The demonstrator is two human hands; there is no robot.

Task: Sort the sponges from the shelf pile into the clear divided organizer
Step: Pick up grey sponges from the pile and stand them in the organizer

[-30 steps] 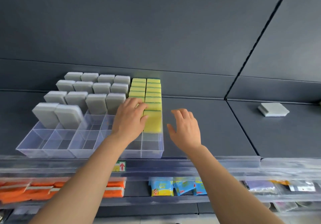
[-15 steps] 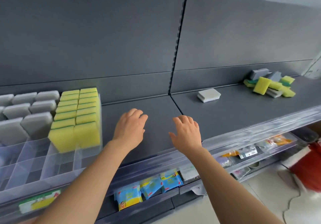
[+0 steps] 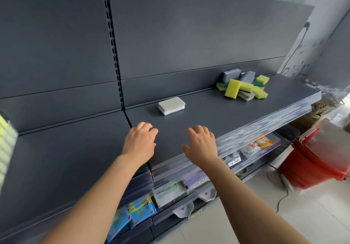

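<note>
Your left hand (image 3: 140, 143) and right hand (image 3: 201, 146) hover over the shelf (image 3: 217, 111) front, fingers loosely spread, holding nothing. The sponge pile (image 3: 244, 87) sits at the shelf's far right end. One white sponge (image 3: 171, 105) lies mid-shelf.

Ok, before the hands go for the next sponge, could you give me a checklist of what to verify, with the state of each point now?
1. Left hand free: ok, fingers relaxed, holding nothing.
2. Right hand free: ok, also holding nothing.
3. Sponge pile in view: ok, grey and yellow-green sponges lie at the far right of the shelf, near the back panel.
4. Way along the shelf clear: ok, only one pale sponge lies between, nearer the back.
5. Hands at the pile: not ok, both are well short of it.
6. Free compartment in the organizer: cannot tell, only a strip of yellow sponges shows at the left edge.
</note>
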